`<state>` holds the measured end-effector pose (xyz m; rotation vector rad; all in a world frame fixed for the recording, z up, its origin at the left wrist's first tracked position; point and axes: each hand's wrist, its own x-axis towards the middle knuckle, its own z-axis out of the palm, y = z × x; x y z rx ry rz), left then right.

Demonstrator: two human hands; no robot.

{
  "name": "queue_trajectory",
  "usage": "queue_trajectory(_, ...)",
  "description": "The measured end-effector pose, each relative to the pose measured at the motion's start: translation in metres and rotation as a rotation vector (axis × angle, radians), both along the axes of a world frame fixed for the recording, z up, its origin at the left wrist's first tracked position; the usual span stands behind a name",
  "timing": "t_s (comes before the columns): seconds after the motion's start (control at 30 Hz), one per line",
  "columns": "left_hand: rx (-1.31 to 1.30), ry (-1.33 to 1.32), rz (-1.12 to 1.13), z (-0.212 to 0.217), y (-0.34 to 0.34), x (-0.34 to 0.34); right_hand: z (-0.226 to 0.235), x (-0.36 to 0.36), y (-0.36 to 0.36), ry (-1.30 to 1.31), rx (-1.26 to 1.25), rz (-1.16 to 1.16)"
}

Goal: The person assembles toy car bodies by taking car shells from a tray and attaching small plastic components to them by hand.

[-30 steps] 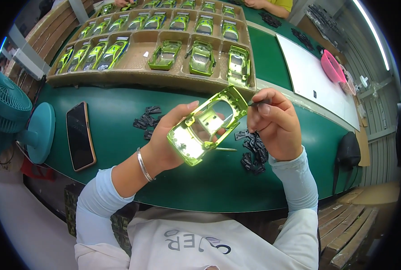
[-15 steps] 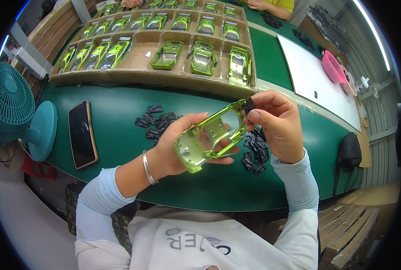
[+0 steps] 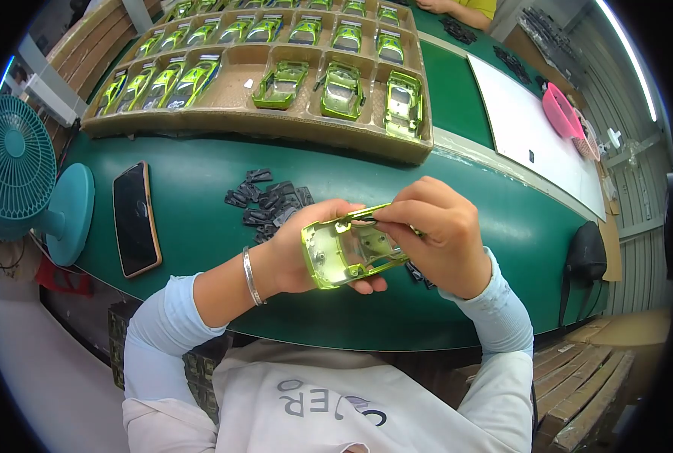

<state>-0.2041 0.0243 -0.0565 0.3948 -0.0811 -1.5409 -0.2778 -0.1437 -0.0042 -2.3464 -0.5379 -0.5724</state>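
Observation:
My left hand holds a shiny green toy car body shell with its hollow inside facing up, the fingers wrapped underneath. My right hand pinches a small black plastic part against the shell's far side edge. Fingertips hide most of this part, so how it sits in the shell cannot be made out. Beside my left hand lies a pile of small black plastic parts. Another pile of black parts is mostly covered by my right hand.
A divided cardboard tray with green car shells in its compartments stands across the green table. At left are a phone and teal fan. A white board, pink basket and black pouch are at right.
My right hand has moved down and left, bringing the black part from the shell's far right end to its side edge. The shell has been turned and tilted in my left hand.

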Motion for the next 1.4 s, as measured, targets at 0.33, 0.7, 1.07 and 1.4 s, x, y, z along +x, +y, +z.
queue_trajectory(0.33, 0.048, 0.089, 0.034, 0.005, 0.000, -0.003, -0.003, -0.002, 0.003, -0.001, -0.054, 0.057)
queue_trajectory(0.7, 0.039, 0.093, 0.036, 0.001, 0.000, -0.007, -0.006, -0.006, 0.010, -0.002, -0.151, -0.038)
queue_trajectory(1.07, 0.103, -0.055, -0.013, -0.003, -0.002, -0.009, -0.012, -0.002, 0.009, 0.075, -0.180, -0.072)
queue_trajectory(1.4, 0.290, -1.367, 0.280, 0.029, 0.019, 0.022, -0.021, 0.004, 0.004, -0.087, -0.417, 0.073)
